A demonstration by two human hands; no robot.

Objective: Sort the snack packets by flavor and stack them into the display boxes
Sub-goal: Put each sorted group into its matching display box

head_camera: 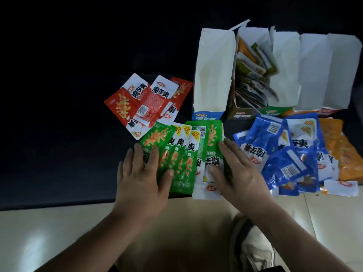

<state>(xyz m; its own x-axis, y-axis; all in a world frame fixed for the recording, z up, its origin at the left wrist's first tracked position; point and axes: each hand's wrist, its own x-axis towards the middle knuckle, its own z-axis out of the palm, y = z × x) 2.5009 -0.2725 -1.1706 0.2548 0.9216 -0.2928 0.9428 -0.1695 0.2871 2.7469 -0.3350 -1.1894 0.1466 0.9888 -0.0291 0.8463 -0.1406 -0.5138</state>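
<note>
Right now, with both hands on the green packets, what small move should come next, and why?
Probably draw both hands together to square the green packets into one stack. The left hand and right hand rest flat on opposite sides of the spread, which lies fanned and overlapping, too loose to lift into a box.

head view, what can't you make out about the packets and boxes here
All in the head view:
Green packets: print partly covered by the left hand and right hand.
Open box: its contents are blurred and dim, flavours unreadable.
Blue box beside it: raised white flap hides its inside.
Orange packets: overlapped by blue packets and cut by the right edge, count unclear.
</note>
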